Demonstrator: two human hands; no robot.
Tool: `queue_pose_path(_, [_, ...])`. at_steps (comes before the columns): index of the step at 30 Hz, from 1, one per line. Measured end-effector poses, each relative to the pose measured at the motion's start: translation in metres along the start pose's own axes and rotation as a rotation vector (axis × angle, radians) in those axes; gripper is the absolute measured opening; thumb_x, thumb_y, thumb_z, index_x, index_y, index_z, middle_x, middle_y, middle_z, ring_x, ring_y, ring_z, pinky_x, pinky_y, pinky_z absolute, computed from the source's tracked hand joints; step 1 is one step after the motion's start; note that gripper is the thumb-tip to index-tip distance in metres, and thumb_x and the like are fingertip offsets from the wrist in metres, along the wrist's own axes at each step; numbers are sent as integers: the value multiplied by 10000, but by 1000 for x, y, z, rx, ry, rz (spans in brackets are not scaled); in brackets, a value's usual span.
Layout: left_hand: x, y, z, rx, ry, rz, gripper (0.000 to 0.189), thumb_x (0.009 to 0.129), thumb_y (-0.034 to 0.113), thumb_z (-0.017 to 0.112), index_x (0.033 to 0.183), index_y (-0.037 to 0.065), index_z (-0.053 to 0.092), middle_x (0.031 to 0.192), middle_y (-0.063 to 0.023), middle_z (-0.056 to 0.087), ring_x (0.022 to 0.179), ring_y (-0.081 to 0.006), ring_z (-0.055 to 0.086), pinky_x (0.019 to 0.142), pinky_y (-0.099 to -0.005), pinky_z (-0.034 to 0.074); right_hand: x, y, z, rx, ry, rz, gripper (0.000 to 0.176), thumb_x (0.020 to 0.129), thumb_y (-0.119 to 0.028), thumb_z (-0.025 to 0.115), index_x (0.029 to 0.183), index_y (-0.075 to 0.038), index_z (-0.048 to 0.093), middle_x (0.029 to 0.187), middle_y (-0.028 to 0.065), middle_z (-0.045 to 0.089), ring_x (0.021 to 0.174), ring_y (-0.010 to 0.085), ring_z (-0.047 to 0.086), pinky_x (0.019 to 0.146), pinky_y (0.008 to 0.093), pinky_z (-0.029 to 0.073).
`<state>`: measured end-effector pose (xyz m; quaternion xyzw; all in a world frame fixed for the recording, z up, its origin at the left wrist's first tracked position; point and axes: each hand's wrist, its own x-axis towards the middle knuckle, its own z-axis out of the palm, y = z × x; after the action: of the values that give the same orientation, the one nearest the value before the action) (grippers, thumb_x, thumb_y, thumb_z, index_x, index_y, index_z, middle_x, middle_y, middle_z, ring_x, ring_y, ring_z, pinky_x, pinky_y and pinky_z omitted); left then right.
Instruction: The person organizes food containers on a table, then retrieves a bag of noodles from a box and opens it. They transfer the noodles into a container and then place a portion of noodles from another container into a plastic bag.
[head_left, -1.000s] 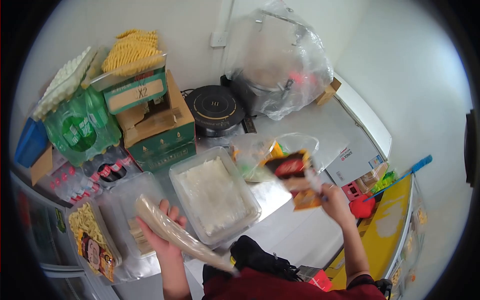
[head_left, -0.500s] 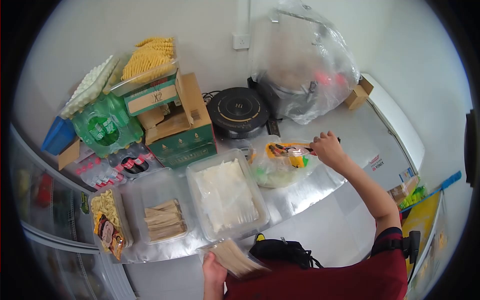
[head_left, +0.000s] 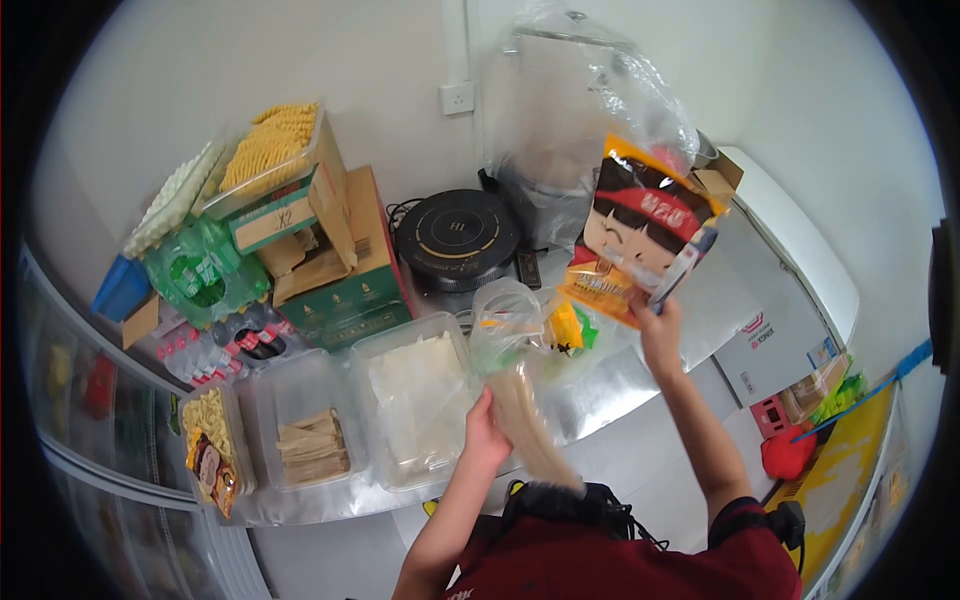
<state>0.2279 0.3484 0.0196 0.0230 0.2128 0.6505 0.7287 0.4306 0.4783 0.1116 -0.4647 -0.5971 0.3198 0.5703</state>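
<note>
My left hand (head_left: 487, 432) grips a clear packet of pale flat noodles (head_left: 528, 425) in front of the metal counter (head_left: 615, 385). Raised above the counter's right part, my right hand (head_left: 656, 325) is closed on an orange printed bag (head_left: 645, 230) with a cartoon face. A slim grey-white object (head_left: 684, 272) also sticks up from that hand. Between the hands lies a clear plastic bag (head_left: 500, 325) with yellow and green packets (head_left: 567, 328). Left of my left hand stands a clear tub (head_left: 415, 395) holding white sheets.
A tub of brown strips (head_left: 312, 447) and a tub of yellowish pieces (head_left: 208, 415) stand at the left. Behind are a black induction cooker (head_left: 457, 235), cardboard boxes (head_left: 350, 300), green bottles (head_left: 205, 270) and a plastic-covered appliance (head_left: 570, 110).
My right hand has lifted the orange bag up out of the plastic bag's area. My left hand has moved up and right with the noodle packet. The view has shifted slightly.
</note>
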Motion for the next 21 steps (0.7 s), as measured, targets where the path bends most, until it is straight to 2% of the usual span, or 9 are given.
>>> queue_pose_path(7, [60,25,31,-70,60,172,457,854,405,370,1208,117,397,1250,-92,405,1037,-230,468,879,-395,379,-46,40,-20,-1,116,126,174,796,-140,562,866,19,558,669,-27,508,607,55,409,545,218,345])
queue_pose_path(9, [60,34,21,-113,-64,331,462,845,423,390,1210,139,402,1234,-94,418,1001,-220,493,852,-384,404,-53,48,-23,8,79,154,171,802,-140,554,865,19,553,679,-25,510,617,50,408,539,222,343])
queue_pose_path(12, [48,47,17,-353,-348,248,466,819,420,458,1214,178,405,1264,-105,376,901,-207,545,800,-347,444,-52,63,-15,-32,-15,129,115,787,-87,555,868,-5,555,709,21,530,590,99,428,556,226,352])
queue_pose_path(13, [48,51,14,-492,-545,131,403,848,448,363,1200,259,418,1360,-86,207,1060,-225,454,889,-399,377,-49,62,-8,-137,-110,30,113,766,-48,556,876,-20,558,742,50,548,614,145,463,576,235,375])
queue_pose_path(14, [46,53,11,-488,-542,140,403,848,448,363,1200,259,418,1360,-86,207,1060,-225,454,889,-399,377,-46,59,0,-240,-204,-72,140,746,-9,557,883,-34,562,775,79,566,638,191,499,597,245,397])
queue_pose_path(15, [46,56,9,-497,-560,146,402,846,436,376,1205,258,414,1362,-90,199,1028,-223,478,862,-391,403,-39,54,8,-210,-228,-446,246,652,68,558,868,-49,566,852,95,583,734,257,533,640,277,442])
queue_pose_path(17, [35,61,33,-497,-587,163,401,845,423,389,1210,256,410,1364,-95,191,997,-220,502,835,-383,428,-34,59,12,-275,-297,-541,248,623,70,551,841,-47,568,862,81,589,778,244,541,655,294,454])
queue_pose_path(19, [18,60,66,-199,-253,375,817,768,379,570,1324,72,56,601,28,478,621,-128,525,619,-226,452,-23,68,12,-344,-367,-650,250,595,72,543,814,-46,570,873,67,596,821,230,550,671,310,466])
queue_pose_path(21, [17,65,62,-244,-237,368,816,769,380,569,1325,75,55,585,28,454,605,-125,511,619,-228,450,-19,81,5,-502,-377,-779,219,574,50,540,761,-57,577,867,54,597,808,222,552,661,320,469])
